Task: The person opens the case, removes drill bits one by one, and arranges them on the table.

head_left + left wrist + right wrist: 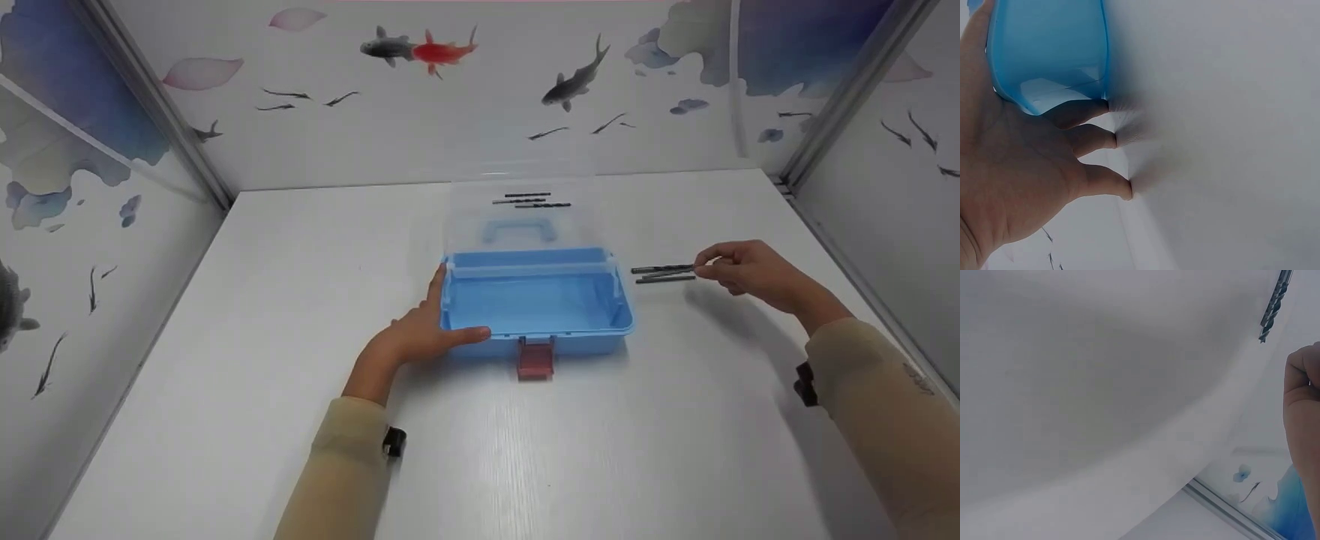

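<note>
A light-blue toolbox (537,343) stands on the white table with its lid raised at the back. My left hand (420,330) lies around its front left corner, thumb along the front rim and index finger along the left side. In the left wrist view the other fingers (1098,181) reach down to the tabletop beside the blue wall (1050,45). To the right of the box are several dark drill bits (664,280). My right hand (750,274) pinches the right end of one, which slants to its fingertips. Fluted bits (1275,309) show in the right wrist view.
Behind the box, three more drill bits (529,200) show through the clear lid (465,217), which carries a blue handle (519,228). A red latch (535,360) hangs at the front. Fish-patterned panels (480,112) enclose the table (300,300) at the back and sides.
</note>
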The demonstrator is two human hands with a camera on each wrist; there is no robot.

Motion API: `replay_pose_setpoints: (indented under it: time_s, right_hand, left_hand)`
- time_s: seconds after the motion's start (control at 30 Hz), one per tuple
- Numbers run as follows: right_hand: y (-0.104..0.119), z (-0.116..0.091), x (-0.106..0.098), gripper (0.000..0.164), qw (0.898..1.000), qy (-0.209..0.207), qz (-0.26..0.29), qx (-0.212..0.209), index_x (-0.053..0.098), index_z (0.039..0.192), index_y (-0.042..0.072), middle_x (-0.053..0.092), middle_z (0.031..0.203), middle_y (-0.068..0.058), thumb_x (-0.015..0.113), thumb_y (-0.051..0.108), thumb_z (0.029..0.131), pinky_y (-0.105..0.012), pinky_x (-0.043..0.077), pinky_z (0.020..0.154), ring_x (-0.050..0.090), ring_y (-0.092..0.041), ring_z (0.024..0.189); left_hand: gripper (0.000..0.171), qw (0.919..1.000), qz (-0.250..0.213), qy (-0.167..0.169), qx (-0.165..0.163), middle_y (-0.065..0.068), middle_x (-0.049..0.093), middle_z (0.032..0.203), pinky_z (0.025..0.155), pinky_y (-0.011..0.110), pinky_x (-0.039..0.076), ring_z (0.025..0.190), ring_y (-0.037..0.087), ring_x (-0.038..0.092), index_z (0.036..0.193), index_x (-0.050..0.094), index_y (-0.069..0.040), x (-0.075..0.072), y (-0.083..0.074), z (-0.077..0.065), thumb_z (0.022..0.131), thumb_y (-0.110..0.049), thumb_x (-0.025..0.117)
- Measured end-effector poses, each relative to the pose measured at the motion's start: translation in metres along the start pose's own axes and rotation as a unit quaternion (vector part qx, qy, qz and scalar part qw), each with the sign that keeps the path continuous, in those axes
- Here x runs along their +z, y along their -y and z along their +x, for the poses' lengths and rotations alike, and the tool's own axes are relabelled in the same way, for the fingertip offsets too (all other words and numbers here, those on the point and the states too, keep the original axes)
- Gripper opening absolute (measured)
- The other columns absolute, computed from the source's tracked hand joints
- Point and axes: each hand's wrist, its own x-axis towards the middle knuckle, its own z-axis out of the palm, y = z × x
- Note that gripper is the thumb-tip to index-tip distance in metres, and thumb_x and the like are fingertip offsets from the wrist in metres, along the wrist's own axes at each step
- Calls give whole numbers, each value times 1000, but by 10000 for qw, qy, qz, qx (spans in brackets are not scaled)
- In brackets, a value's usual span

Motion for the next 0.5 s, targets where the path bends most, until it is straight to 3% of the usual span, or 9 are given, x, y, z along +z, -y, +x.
replay_pose_setpoints:
  time_s: [0.2, 0.5]
  right_hand:
    - [-9, -1, 5, 44, 9996, 112, -166, 173, 65, 131, 3, 36, 62, 8, 65, 41, 107, -36, 38, 60, 36, -9, 59]
    - [-19, 1, 8, 44, 9983, 45, -405, 410, 67, 131, 9, 43, 68, 7, 67, 45, 105, -33, 41, 64, 45, -11, 67]
  left_hand:
    - [135, 10000, -50, -23, -20, 16, 25, 177, 127, 77, 14, 162, 41, 31, 170, -18, -33, 1, 1, 0, 80, -81, 72]
    - [133, 9999, -137, -31, 8, 15, 25, 177, 127, 75, 18, 162, 41, 32, 169, -19, -33, 1, 0, 0, 83, -77, 72]
